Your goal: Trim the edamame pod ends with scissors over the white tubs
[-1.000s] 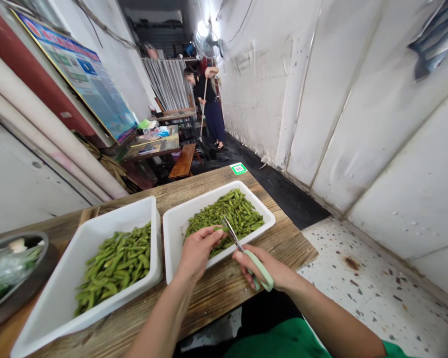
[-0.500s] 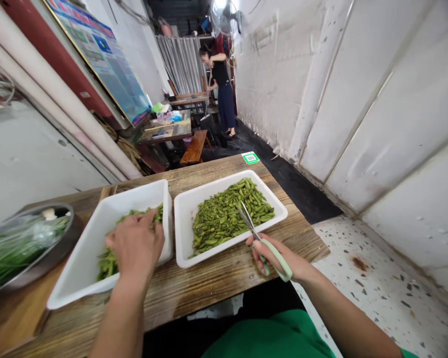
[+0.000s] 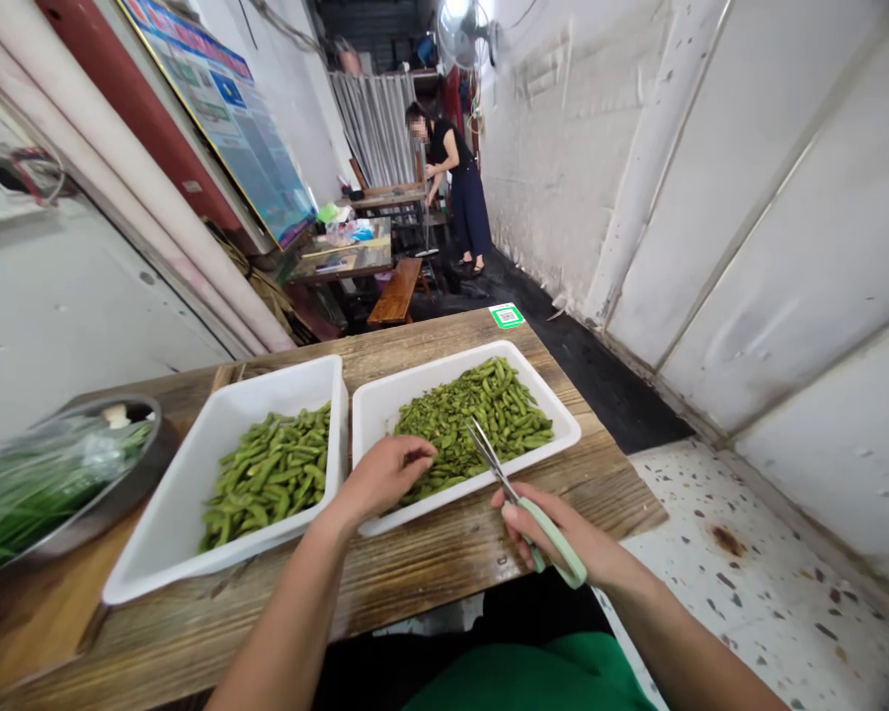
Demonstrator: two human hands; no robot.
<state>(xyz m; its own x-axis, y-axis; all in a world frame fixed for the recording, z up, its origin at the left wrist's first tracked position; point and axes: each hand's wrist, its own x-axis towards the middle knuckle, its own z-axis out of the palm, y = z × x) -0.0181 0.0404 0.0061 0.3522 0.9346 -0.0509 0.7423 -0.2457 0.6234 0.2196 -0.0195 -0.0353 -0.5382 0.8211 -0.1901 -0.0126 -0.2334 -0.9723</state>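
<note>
Edamame (image 3: 515,407) seem light, firm, best pinched mid-pod; our left hand (image 3: 386,476) half curls, whether gripping any we can't tell; our right hand (image 3: 572,518) grips slightly parted scissors (image 3: 546,528).

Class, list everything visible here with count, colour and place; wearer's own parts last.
Table: one, brown wood, foreground.
Trays: two, white, on table.
Pods: many, green, in both trays.
Scissors: one, green handles, right tray's near edge.
Bowl: one, grey, table's left end.
Leafy greens: uncounted, green, in bowl.
QR card: one, green and white, table's far edge.
Bench: one, brown, beyond table.
Back tables: two, brownish, beyond table.
Person: one, dark clothes, room's back.
Fan: one, greyish, upper centre.
Poster: one, mostly blue, left wall.
Left hand: one, bare, over right tray.
Right hand: one, bare, around scissors.
</note>
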